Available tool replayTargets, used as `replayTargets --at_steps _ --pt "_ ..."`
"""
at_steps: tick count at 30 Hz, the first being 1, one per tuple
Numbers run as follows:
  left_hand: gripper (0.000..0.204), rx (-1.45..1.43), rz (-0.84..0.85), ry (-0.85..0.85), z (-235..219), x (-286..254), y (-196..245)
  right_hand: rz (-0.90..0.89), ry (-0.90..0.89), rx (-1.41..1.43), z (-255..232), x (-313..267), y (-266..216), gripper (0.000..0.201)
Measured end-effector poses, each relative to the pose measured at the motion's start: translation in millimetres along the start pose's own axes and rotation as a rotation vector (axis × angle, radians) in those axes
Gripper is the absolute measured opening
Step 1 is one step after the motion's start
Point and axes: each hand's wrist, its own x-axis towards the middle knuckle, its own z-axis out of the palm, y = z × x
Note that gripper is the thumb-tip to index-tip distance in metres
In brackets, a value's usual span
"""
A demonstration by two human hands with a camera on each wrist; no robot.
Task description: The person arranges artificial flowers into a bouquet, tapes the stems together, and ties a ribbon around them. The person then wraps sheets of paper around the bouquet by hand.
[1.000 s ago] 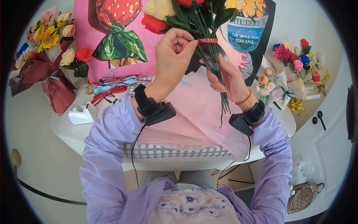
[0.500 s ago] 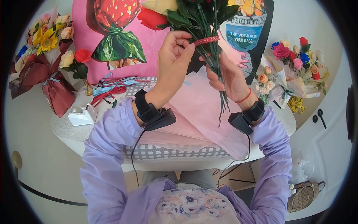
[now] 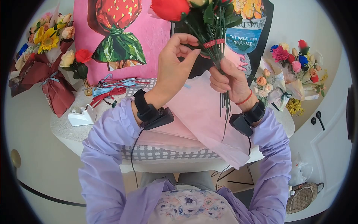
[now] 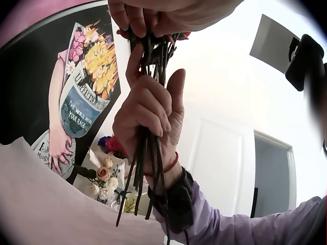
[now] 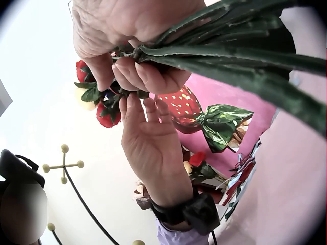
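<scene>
In the head view, my right hand (image 3: 229, 78) grips the long green stems of a bunch of artificial roses (image 3: 170, 9), with red and cream heads at the top. Several stem ends stick out below that fist. A narrow red ribbon (image 3: 214, 43) with pale lettering lies across the stems just above it. My left hand (image 3: 177, 59) is at the left of the bunch, thumb and index finger apart, fingertips right beside the stems and ribbon. In the right wrist view, the left hand's fingers (image 5: 149, 115) reach up loosely toward the flower heads.
Pink wrapping paper (image 3: 194, 112) covers a checked cloth on the table. Left are a white tape dispenser (image 3: 82, 115), blue and red ribbons (image 3: 112, 87), a small rose vase (image 3: 88, 87) and a wrapped bouquet (image 3: 57, 89). More bouquets (image 3: 294, 67) stand right; paintings (image 3: 121, 33) lean behind.
The bunch has turned and shifted right, bringing a red rose to the front. The ribbon stretch that reached to the left fingertips now lies against the stems. The left thumb and index finger have parted.
</scene>
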Motion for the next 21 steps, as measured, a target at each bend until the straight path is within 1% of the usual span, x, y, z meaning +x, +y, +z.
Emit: replayTargets --at_steps 1,3,4,6,7,9,10,12,16,18,19,21 --pt "0.023 0.000 0.000 0.001 -0.9 1.0 1.0 0.001 -0.001 0.000 0.4 0.1 -0.1 0.038" --pt "0.023 0.111 -0.067 -0.106 -2.8 2.9 3.5 0.019 0.042 0.050 1.2 -0.6 -0.6 0.040" --pt "0.023 0.110 -0.067 -0.105 -2.4 4.0 2.2 0.020 0.043 0.049 1.8 -0.8 -0.7 0.040" --pt "0.020 0.136 -0.006 -0.088 -1.0 6.2 1.3 0.024 0.029 0.034 3.1 -1.0 0.0 0.040" --pt "0.020 0.136 -0.007 -0.087 0.4 5.8 2.4 0.025 0.029 0.035 3.0 -1.3 -0.1 0.040" --pt "0.019 0.058 -0.007 0.021 3.6 5.0 4.7 0.030 0.022 0.055 2.0 -1.7 -0.8 0.040" --pt "0.019 0.058 -0.008 0.022 4.3 4.5 4.3 0.031 0.022 0.055 1.1 -1.4 -0.9 0.040" --pt "0.019 -0.042 -0.105 -0.001 5.7 3.7 3.7 0.009 -0.011 0.048 -0.9 -1.3 -0.8 0.037" --pt "0.019 -0.062 -0.164 -0.041 7.5 4.5 4.0 0.014 0.004 0.053 -2.2 -1.9 -1.4 0.031" --pt "0.018 -0.088 -0.242 -0.096 8.4 5.5 6.7 0.020 0.055 0.020 -2.1 -2.2 -1.0 0.026" --pt "0.018 -0.088 -0.243 -0.096 9.0 5.3 9.1 0.021 0.055 0.021 -0.5 -1.8 -1.6 0.026" --pt "0.017 -0.282 -0.379 -0.048 10.3 2.9 13.8 0.021 0.098 -0.080 4.3 -1.4 -3.1 0.023"
